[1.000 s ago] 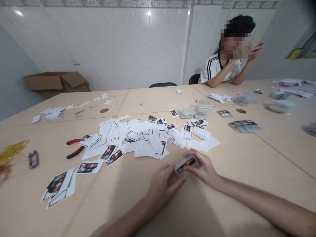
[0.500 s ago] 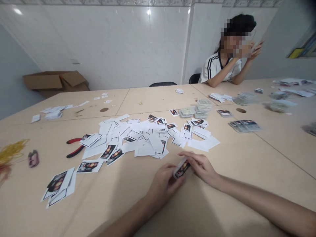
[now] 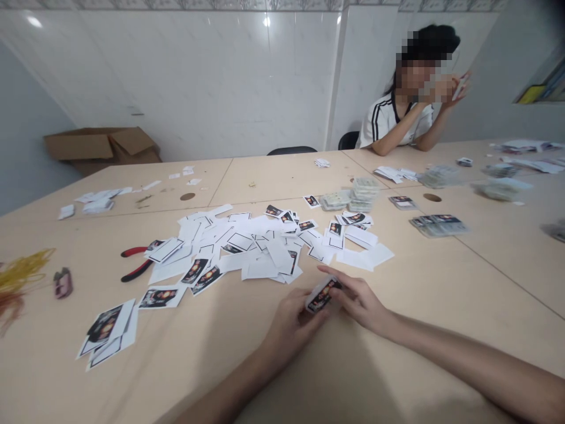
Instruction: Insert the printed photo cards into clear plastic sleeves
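Observation:
Between my hands, just above the table, is a small clear plastic case (image 3: pixel 321 294) with a dark printed card showing on its face. My left hand (image 3: pixel 295 321) grips it from the left, thumb along the near edge. On the right side, my right hand (image 3: pixel 358 297) has its fingers closed over the case's far end and edge. Past my hands lies a loose heap of printed paper cards (image 3: pixel 260 241), some face up with a dark picture, others showing white backs. More cards (image 3: pixel 108 330) overlap in a small pile at the left front.
Red-handled pliers (image 3: pixel 138 271) lie left of the heap, with a pink object (image 3: pixel 62 284) and yellow bands (image 3: pixel 26 271) further left. Stacked clear cases (image 3: pixel 364 191) and filled cases (image 3: pixel 436 225) stand on the right. A co-worker (image 3: pixel 401 118) sits opposite; a cardboard box (image 3: pixel 101 147) is behind the table.
The case has tilted and shifted slightly left and up in my hands, showing more of its printed face. The co-worker's raised hands have turned the item they hold, which now shows a pale side.

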`<state>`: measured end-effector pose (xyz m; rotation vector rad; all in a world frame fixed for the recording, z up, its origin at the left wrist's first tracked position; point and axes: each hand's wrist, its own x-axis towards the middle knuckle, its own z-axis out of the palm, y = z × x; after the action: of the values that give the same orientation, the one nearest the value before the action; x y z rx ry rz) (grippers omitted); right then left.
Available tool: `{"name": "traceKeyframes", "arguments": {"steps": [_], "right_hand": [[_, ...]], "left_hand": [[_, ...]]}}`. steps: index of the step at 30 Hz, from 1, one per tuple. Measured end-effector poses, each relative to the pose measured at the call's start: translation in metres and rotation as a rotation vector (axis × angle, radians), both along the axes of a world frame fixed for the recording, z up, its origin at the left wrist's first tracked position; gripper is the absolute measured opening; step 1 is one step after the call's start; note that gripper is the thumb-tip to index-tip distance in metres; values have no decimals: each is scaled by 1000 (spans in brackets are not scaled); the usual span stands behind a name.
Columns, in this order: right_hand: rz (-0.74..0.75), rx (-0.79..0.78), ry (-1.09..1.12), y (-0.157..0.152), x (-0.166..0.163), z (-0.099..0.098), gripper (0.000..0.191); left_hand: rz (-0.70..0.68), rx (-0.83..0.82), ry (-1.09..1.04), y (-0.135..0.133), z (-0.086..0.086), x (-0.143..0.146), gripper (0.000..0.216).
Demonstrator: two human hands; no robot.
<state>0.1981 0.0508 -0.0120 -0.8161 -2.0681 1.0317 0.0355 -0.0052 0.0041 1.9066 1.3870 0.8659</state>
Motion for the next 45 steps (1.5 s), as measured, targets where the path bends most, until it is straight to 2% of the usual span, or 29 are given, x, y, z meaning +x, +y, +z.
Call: {"name": "traceKeyframes", "arguments": {"steps": [6, 12, 19, 24, 29, 34, 40, 43, 45], "right_hand": [[-5, -13, 55, 5, -1, -3, 40], [18, 54, 112, 2, 3, -3, 30], [-21, -61, 133, 3, 3, -5, 42], [56, 0, 34, 2, 1, 0, 39], [-10, 9, -15, 0, -1, 1, 35], [-12, -35, -20, 3, -1, -1, 37], [19, -18, -68, 4, -5, 3, 31], [7, -35, -46, 5, -5, 2, 41], [13, -35, -42, 5, -5, 2, 40]], "left_hand": [[-33, 5, 32, 0, 0, 0, 23], [-60, -9, -6, -1, 2, 0, 20], [-64, -34, -47, -3, 2, 0, 22], [-1, -109, -81, -1, 1, -2, 26], [64, -89, -195, 1, -4, -2, 22], [17, -122, -171, -1, -5, -1, 18], [16, -131, -157, -1, -1, 0, 18], [11, -181, -169, -1, 1, 0, 22], [2, -202, -192, -1, 2, 0, 23]]}}
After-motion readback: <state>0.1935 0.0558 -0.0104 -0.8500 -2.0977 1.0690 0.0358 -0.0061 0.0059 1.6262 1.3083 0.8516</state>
